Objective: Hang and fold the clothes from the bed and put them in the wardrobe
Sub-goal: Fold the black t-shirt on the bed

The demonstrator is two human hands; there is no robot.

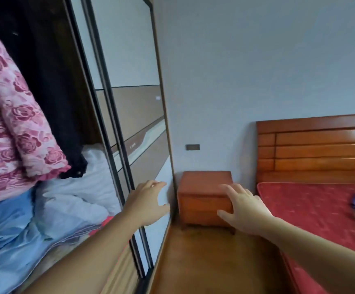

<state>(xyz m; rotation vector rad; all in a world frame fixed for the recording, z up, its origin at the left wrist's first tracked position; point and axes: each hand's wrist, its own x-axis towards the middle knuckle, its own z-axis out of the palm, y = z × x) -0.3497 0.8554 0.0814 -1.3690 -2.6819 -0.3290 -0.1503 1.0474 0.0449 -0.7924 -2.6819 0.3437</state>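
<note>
You cannot read any words here. A small label on the wardrobe door (134, 132), left of the middle, is too blurry to make out.

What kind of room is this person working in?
Most likely a home bedroom. A bed with a wooden headboard stands on the right, a small nightstand beside it, and a sliding-door wardrobe on the left holds hanging clothes and bedding.

Wooden nightstand (204, 198) against wall (257, 71); dark wall plate (193, 147) above.
</note>
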